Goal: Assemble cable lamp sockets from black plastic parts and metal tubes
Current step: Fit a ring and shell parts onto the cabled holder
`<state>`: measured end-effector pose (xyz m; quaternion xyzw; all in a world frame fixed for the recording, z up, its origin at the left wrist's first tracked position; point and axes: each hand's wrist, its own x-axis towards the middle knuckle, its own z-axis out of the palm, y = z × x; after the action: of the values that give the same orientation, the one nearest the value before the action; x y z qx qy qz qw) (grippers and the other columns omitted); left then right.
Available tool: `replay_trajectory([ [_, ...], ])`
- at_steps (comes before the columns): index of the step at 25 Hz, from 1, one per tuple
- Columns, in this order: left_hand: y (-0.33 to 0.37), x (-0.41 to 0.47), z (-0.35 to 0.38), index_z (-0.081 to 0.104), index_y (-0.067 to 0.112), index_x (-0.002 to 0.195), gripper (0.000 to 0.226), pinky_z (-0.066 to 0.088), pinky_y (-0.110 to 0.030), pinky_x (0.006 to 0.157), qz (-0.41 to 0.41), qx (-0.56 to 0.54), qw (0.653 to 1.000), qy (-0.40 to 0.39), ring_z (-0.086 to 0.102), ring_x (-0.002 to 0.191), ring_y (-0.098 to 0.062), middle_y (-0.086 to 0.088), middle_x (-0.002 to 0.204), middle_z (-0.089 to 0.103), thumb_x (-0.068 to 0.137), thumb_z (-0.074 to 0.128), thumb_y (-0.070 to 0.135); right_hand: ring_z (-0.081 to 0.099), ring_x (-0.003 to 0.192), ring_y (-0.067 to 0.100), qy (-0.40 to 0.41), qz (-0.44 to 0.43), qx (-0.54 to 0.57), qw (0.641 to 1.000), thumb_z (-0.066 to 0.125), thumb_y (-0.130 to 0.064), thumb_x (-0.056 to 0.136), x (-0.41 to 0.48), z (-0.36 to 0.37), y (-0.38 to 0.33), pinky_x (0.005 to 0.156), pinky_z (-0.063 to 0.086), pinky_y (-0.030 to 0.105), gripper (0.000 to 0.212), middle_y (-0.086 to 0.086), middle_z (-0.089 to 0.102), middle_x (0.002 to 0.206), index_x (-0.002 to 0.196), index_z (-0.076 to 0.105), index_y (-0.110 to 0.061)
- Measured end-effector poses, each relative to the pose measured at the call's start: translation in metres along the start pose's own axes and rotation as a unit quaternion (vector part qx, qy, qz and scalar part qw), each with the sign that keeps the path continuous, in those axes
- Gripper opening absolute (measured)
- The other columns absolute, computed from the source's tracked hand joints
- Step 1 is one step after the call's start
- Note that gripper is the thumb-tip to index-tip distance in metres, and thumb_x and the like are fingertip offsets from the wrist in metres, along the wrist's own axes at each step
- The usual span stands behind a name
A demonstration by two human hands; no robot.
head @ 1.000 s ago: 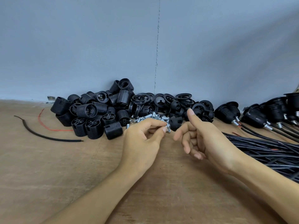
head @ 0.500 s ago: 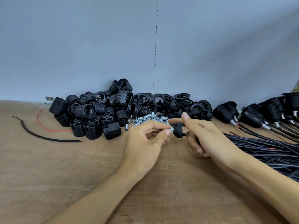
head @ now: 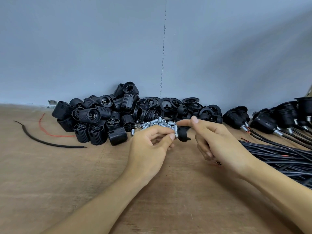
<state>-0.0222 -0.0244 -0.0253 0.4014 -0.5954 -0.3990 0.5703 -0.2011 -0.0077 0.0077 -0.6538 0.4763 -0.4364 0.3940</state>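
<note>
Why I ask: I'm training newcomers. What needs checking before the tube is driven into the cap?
1. The left hand pinches the tube: ok.
2. The right hand holds the cap: ok.
3. The tube's end meets the cap: ok.
4. The tube is square to the cap's hole: cannot tell.
5. The spare tubes lie just behind the hands: ok.
6. The cables lie on the right: ok.

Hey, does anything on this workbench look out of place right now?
A cut black cable scrap and a loose red wire lie alone on the table, far left, away from the cable bundle at right; likely stray offcuts.
</note>
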Motion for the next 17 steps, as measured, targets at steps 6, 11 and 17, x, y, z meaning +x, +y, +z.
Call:
replay_trajectory([
  [6, -0.001, -0.0007, -0.0011, 0.078, 0.02, 0.085, 0.019, 0.054, -0.017, 0.064, 0.008, -0.017, 1.0, 0.005, 0.072, 0.067, -0.012, -0.002, 0.073, 0.076, 0.09, 0.072, 0.002, 0.03, 0.048, 0.011, -0.022, 0.011, -0.097, 0.995, 0.04, -0.083, 0.085, -0.0023, 0.0007, 0.001, 0.047, 0.029, 0.026, 0.056, -0.006, 0.033, 0.052, 0.086, 0.073, -0.037],
  [11, -0.0024, 0.0018, -0.0027, 0.077, 0.015, 0.087, 0.017, 0.055, -0.017, 0.063, -0.003, -0.026, 0.999, 0.018, 0.072, 0.065, -0.012, -0.003, 0.073, 0.076, 0.091, 0.07, 0.0, 0.042, 0.045, 0.0, -0.092, -0.027, -0.13, 0.987, 0.047, -0.072, 0.091, -0.0048, -0.0002, 0.0019, 0.051, 0.033, 0.013, 0.043, -0.022, 0.041, 0.047, 0.093, 0.075, -0.04],
  [17, -0.0028, 0.0031, -0.0021, 0.076, 0.016, 0.086, 0.019, 0.055, -0.017, 0.062, -0.008, -0.012, 1.0, 0.003, 0.071, 0.064, -0.011, -0.002, 0.073, 0.076, 0.091, 0.07, -0.002, 0.023, 0.044, 0.017, -0.08, -0.012, 0.012, 0.997, 0.055, -0.063, 0.092, 0.0026, -0.0087, 0.0064, 0.045, 0.021, 0.035, 0.047, -0.002, 0.028, 0.047, 0.108, 0.075, -0.024],
])
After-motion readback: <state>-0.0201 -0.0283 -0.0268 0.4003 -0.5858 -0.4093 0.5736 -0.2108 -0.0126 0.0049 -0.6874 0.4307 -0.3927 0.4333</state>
